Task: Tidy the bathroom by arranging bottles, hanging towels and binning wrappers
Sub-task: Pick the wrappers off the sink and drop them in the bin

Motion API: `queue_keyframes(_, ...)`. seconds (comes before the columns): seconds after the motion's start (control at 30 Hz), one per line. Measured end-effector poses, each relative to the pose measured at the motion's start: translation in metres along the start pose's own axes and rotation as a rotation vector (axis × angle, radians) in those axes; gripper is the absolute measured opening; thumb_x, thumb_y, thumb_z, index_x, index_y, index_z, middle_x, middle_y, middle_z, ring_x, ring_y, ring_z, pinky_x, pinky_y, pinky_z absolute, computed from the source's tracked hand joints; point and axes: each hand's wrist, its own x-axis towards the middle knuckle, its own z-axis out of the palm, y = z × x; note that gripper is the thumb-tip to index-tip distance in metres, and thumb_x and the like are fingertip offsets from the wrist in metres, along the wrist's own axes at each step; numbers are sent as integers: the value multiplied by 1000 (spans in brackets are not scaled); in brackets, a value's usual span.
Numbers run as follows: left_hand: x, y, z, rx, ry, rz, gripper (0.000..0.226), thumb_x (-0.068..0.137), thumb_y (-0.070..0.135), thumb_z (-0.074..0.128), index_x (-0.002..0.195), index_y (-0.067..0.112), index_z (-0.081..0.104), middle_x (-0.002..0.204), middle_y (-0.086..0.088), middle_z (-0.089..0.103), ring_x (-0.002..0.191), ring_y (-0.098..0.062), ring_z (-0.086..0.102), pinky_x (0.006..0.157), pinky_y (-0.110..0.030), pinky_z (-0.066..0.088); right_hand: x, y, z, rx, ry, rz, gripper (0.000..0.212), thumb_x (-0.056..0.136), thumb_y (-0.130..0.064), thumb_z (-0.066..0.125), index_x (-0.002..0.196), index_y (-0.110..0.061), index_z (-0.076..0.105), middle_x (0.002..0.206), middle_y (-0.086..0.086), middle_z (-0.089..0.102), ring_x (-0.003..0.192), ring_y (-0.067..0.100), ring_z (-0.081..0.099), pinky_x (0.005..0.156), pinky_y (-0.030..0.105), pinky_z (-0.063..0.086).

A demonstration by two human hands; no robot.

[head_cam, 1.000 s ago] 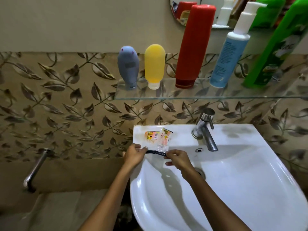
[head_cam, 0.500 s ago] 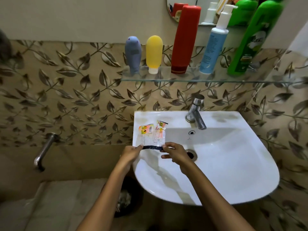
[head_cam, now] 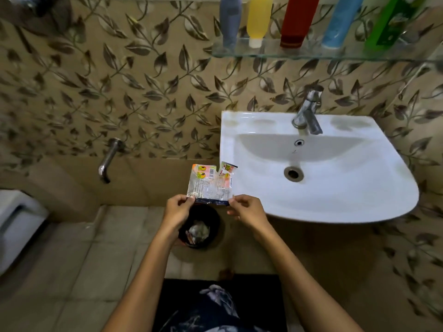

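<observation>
Wrapper (head_cam: 211,185), pinched by left hand (head_cam: 177,210) and right hand (head_cam: 247,209), has left the sink (head_cam: 359,200), now above bin (head_cam: 211,220).

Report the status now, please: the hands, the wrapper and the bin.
Left hand and right hand pinch the wrapper by its lower corners. Wrapper held above the black bin, not dropped. Bin open, litter inside. Nothing in the way.

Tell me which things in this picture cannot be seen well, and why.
- Five bottles on the glass shelf: head view, tops cut off by the upper edge.
- Bin: head view, partly hidden by the left hand and forearm; contents too dim to identify.
- Wrapper: print too small to read; right hand covers one corner.
</observation>
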Motion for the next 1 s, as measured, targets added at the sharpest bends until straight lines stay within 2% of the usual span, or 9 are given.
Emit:
queue_keyframes(0.17,-8,-35,-39,-50,57,-46,18,90,5,57,73,9,60,72,-4,57,66,-10,48,44,-3,38,6,23,39,-123,-66,2,8,93,-15,56,90,-11,63,82,6,66,57,6,61,46,8,41)
queue_keyframes(0.23,-6,-48,-53,-43,64,-78,7,88,0,59,86,0,66,91,-8,63,68,-6,51,50,-3,40,12,31,55,-168,-90,29,15,92,-13,57,78,-17,61,83,10,66,55,6,61,45,10,41)
queue_keyframes(0.3,1,-62,-68,-23,68,-103,19,86,-4,59,103,-10,64,102,-9,60,68,-2,54,54,-1,41,23,42,71,-209,-114,64,24,90,-13,60,69,-23,59,83,14,68,68,18,63,56,20,47)
queue_keyframes(0.4,16,-76,-83,20,74,-139,23,82,-7,62,105,-13,63,101,-11,61,55,6,57,52,1,41,43,59,92,-252,-136,131,27,88,-12,62,63,-25,60,70,5,64,76,24,61,78,44,53)
queue_keyframes(0.53,40,-92,-100,65,13,-216,7,75,-10,67,78,-5,71,92,-11,67,50,9,58,57,-4,47,60,70,114,-319,-168,188,25,87,-9,62,64,-18,62,60,-4,58,64,17,57,70,38,51)
queue_keyframes(0.63,68,-123,-104,145,-66,-273,39,69,-9,73,45,22,67,62,10,70,72,-17,65,80,-33,52,71,81,123,-351,-144,215,15,87,-9,64,72,-13,66,61,-3,58,63,10,52,60,24,38)
queue_keyframes(0.73,85,-154,-96,199,-136,-350,35,60,3,78,39,29,66,56,17,66,78,-24,66,83,-39,51,80,104,123,-398,-122,256,24,86,-8,65,64,-18,63,59,-6,56,63,8,52,59,24,37)
queue_keyframes(0.87,122,-188,-71,163,-152,-462,16,53,18,69,41,28,68,46,16,63,66,-17,60,73,-30,48,121,152,131,-423,-106,404,33,88,-12,64,60,-26,55,62,-8,55,63,7,51,61,23,39)
queue_keyframes(1.0,165,-245,-39,192,-87,-511,8,77,-2,70,82,-8,73,85,-16,71,67,-15,59,52,-6,41,175,210,142,-469,-78,548,29,90,-23,62,61,-26,58,75,6,64,79,19,57,69,23,37)
